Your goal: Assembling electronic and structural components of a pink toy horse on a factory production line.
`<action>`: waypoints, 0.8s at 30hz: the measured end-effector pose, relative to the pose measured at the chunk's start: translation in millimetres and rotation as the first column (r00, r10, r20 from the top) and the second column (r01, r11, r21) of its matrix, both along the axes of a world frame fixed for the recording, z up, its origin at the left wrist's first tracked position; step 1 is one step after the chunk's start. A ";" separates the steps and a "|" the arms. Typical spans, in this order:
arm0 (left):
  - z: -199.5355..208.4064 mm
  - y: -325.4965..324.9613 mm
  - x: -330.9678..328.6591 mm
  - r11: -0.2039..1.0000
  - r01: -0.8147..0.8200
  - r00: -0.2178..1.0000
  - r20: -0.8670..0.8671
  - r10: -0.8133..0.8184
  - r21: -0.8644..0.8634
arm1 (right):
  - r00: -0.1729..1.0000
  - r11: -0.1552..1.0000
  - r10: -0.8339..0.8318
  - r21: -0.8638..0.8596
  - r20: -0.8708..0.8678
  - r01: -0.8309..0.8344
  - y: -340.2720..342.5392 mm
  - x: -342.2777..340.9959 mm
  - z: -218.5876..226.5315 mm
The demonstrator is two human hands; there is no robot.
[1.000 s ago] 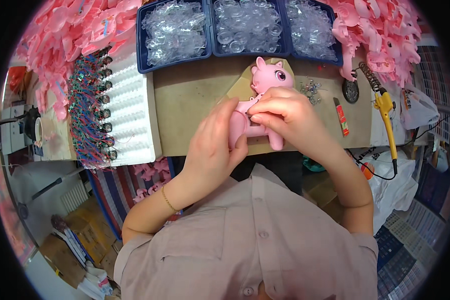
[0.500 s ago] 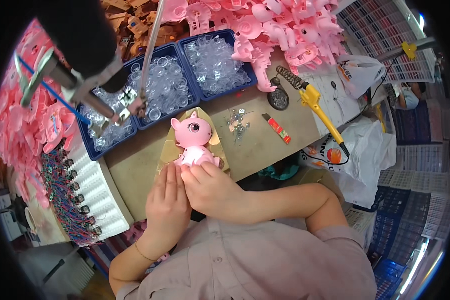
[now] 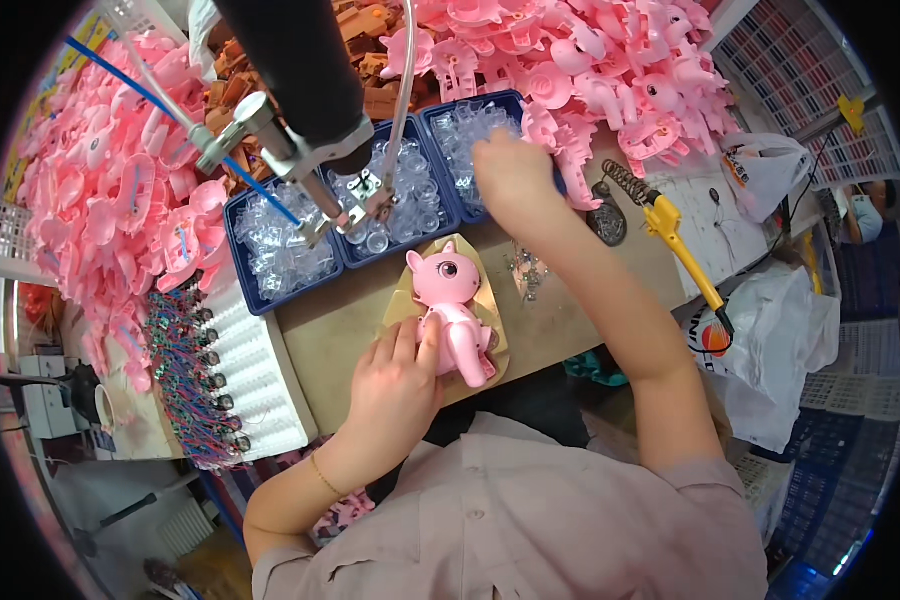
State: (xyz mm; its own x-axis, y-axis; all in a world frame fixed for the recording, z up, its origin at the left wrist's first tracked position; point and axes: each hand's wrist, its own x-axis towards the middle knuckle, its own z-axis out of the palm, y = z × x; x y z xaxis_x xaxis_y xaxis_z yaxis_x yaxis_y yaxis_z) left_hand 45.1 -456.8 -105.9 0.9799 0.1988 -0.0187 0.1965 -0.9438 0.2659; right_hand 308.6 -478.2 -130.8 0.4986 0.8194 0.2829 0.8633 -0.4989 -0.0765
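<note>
A pink unicorn toy (image 3: 460, 335) with a large dark eye lies on its side in a gold-coloured fixture (image 3: 401, 311) in front of me. My left hand (image 3: 398, 382) rests against its near left side, thumb on the body and fingers bent, holding it. Reaching out to the far right, my right hand (image 3: 515, 180) is over the right blue bin (image 3: 432, 118) among small clear plastic parts (image 3: 462, 135). Its fingertips are blurred and partly hidden, so whether they hold a part does not show.
A black cylindrical tool (image 3: 295, 70) with a metal clamp hangs over two more bins of clear parts. Pink shells (image 3: 110, 190) are heaped behind and left. Small screws (image 3: 528, 272), a yellow soldering iron (image 3: 678, 240), and wired components (image 3: 195, 380) by a white tray (image 3: 260, 370) lie around.
My right hand has left the toy and moved up and right to the bin. My left hand stays at the toy, whose leg now shows. The view has shifted; the red cutter is out of sight.
</note>
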 end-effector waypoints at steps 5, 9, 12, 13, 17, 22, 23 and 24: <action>18.7 20.5 -7.4 0.941 -0.110 0.993 -0.085 0.087 -0.320 | 0.997 0.991 0.069 0.115 -0.028 -0.066 -2.0 0.4 -19.3; 18.9 52.7 -35.4 0.018 -0.301 0.907 -0.280 0.314 -0.954 | 0.999 0.977 0.054 0.204 0.003 -0.053 -8.5 19.8 -20.7; -21.5 40.5 -60.5 -0.769 0.073 0.837 -0.380 0.394 -0.636 | 0.979 0.907 0.194 0.370 0.059 -0.202 -26.6 17.8 -10.1; -26.4 26.1 -56.9 -0.819 0.048 0.828 -0.435 0.353 -0.572 | 0.824 0.879 0.205 0.470 -0.528 0.083 -27.1 0.4 -1.2; -17.3 -5.1 -42.7 -0.722 0.246 0.846 -0.220 0.485 -0.647 | 0.336 0.884 0.364 0.436 -0.868 0.167 -79.9 -88.7 54.6; -34.7 -8.3 -54.3 -0.506 0.211 0.837 -0.112 0.535 -0.837 | 0.760 0.852 0.457 0.473 -0.463 -0.225 -94.1 -150.0 37.4; -27.1 -10.2 -56.6 -0.504 0.206 0.836 -0.116 0.536 -0.839 | 0.779 0.857 0.466 0.434 -0.419 -0.279 -91.7 -158.8 33.1; -20.6 -13.2 -60.7 -0.468 0.151 0.797 -0.173 0.579 -0.871 | 0.796 0.859 0.476 0.391 -0.375 -0.330 -89.5 -166.2 31.6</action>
